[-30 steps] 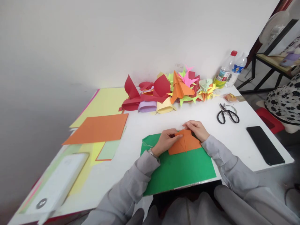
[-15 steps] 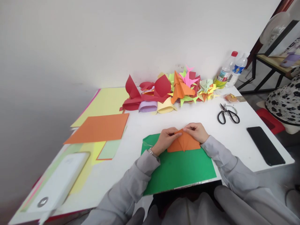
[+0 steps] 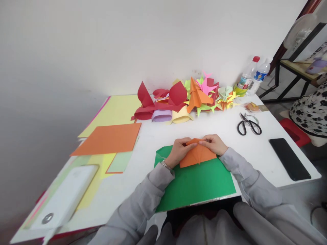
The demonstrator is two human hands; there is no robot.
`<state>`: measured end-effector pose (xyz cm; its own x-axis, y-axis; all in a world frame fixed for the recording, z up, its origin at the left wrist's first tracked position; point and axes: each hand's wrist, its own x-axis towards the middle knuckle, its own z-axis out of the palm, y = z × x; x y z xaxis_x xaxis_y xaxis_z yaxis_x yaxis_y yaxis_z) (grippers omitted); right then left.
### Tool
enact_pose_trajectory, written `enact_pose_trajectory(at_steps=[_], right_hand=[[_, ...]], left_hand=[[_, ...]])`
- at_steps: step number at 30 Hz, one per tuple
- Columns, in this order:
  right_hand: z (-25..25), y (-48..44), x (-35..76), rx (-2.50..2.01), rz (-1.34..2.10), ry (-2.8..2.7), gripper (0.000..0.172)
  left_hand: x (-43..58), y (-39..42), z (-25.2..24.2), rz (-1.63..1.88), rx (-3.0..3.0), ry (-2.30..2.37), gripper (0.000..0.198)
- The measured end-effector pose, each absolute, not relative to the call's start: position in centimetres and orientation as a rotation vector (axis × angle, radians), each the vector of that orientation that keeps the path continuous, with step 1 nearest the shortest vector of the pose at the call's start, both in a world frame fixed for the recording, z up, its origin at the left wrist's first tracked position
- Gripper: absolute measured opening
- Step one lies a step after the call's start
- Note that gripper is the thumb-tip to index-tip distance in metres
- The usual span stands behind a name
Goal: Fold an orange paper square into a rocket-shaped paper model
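Observation:
An orange folded sheet of paper with creases meeting at its lower edge is held over a green board. My left hand pinches its upper left part, thumb on the face and fingers behind. On the upper right, my right hand grips it the same way, with its thumb close to the other thumb near the top fold. Some of the fingers of both hands are hidden behind the paper.
Against the wall lies a pile of folded paper shapes. Scissors, a black phone and two bottles are on the right. Orange sheets and a white device lie on the left. A person in patterned clothing sits at far right.
The orange paper has turned slightly, its right side rising and its left lower corner dropping. My right thumb has come down and inward onto the paper's face, closer to the left thumb.

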<state>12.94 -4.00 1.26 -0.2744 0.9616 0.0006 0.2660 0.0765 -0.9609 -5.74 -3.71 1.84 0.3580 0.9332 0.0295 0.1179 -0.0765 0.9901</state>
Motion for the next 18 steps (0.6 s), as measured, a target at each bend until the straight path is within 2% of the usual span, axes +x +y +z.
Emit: enact_pose_trajectory(at_steps=[18], right_hand=[[1.61, -3.85, 13.16, -1.322, 1.031, -1.706, 0.031]], left_hand=[[-6.1, -3.43, 1.95, 1.068, 1.41, 1.108, 0.03]])
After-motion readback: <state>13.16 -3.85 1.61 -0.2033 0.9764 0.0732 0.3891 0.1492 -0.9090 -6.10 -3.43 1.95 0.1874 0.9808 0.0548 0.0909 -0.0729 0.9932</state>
